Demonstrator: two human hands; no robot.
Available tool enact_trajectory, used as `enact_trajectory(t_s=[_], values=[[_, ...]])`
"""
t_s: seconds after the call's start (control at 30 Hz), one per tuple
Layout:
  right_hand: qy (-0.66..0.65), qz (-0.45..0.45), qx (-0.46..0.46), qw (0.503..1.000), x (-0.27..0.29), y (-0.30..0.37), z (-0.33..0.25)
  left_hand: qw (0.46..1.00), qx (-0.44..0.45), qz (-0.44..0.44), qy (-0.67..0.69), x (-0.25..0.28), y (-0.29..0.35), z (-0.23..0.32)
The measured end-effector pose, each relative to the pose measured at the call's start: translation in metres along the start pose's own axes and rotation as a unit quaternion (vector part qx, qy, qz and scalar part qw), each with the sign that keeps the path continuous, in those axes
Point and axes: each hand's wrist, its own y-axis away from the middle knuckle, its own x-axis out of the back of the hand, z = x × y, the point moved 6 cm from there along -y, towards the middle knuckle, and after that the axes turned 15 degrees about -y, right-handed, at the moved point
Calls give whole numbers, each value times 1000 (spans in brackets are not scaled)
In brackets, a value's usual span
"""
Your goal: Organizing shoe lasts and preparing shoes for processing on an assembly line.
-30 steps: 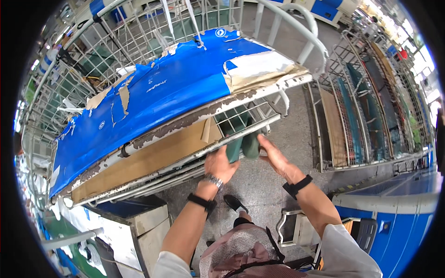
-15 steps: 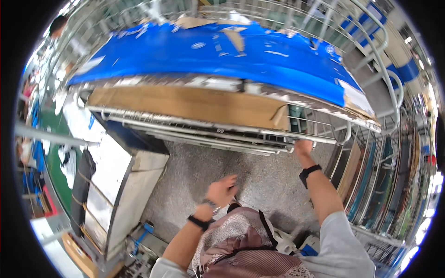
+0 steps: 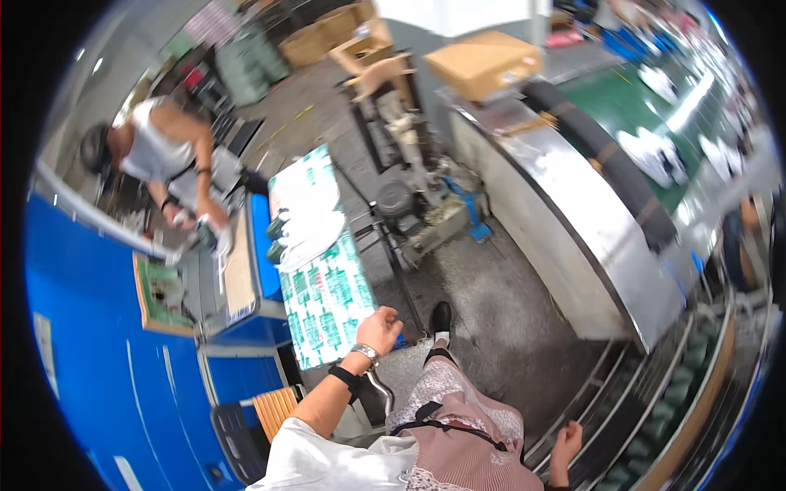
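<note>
My left hand point(image 3: 379, 330) hangs beside the near right edge of a table point(image 3: 323, 315) with a green-and-white patterned cover. Its fingers are loosely curled and apart, and I see nothing in them. White shoes point(image 3: 315, 239) with dark green parts lie together on that cover. At the lower right, my right hand point(image 3: 566, 442) is beside a metal rack point(image 3: 602, 372), fingers partly bent and slightly apart, holding nothing visible. A patterned pink apron point(image 3: 467, 409) covers my front, and my dark shoe point(image 3: 441, 316) is on the grey floor.
A co-worker point(image 3: 164, 143) bends over a workbench point(image 3: 239, 262) at left, handling a light item. A floor machine with a motor point(image 3: 395, 199) stands ahead. Right of it is a metal-topped conveyor point(image 3: 565, 164) carrying a cardboard box point(image 3: 485, 62). A black chair point(image 3: 237, 442) is at lower left.
My view has swung away from the blue-covered wire cart, which has left the picture. My right hand has let go of the cart's rail. The patterned table and co-worker now show.
</note>
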Motion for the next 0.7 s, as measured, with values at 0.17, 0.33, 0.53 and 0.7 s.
enact_trajectory(t_s=[0.17, 0.33, 0.53, 0.7], values=[[69, -249, 122, 958, -219, -97, -218, 959, 223, 176, -15, 82, -102, -147], [115, -439, 168, 875, -456, -79, -343, 913, 383, 108, -91, 152, -188, -241], [167, -638, 346, 667, -726, 66, -417, 963, 191, 163, -100, 130, -202, -257], [256, -626, 393, 623, -869, 178, -451, 964, 78, 252, -32, 139, -121, -212]])
